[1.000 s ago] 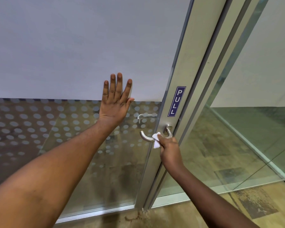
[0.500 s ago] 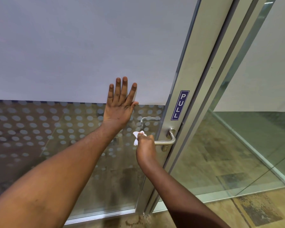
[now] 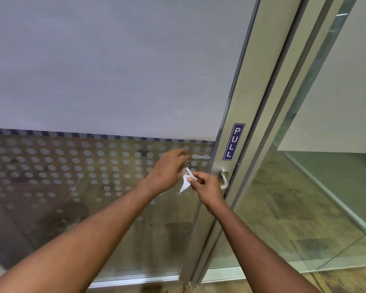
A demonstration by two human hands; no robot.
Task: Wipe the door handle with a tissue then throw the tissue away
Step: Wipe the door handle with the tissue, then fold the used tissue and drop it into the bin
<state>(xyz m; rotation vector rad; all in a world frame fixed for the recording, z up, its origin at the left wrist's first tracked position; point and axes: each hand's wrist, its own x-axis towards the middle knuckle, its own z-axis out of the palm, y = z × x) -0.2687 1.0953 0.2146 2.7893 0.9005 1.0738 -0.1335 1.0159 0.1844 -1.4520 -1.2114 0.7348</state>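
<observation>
A metal lever door handle (image 3: 224, 179) sits on the aluminium frame of a glass door, below a blue PULL sign (image 3: 233, 141). My right hand (image 3: 207, 190) is just left of the handle's base and covers the lever; it pinches a crumpled white tissue (image 3: 186, 180). My left hand (image 3: 167, 172) is off the glass, blurred, with its fingers close to the tissue's upper end. Whether those fingers touch the tissue I cannot tell.
The door's glass (image 3: 72, 176) has a frosted upper part and a dotted band. A second handle (image 3: 200, 157) shows through the glass on the far side. To the right stands a fixed glass panel (image 3: 304, 197). A wooden-look floor (image 3: 347, 280) runs below.
My left hand has left the glass and come down to the tissue. My right hand has slid from the lever's left end back toward the handle's base, holding the tissue.
</observation>
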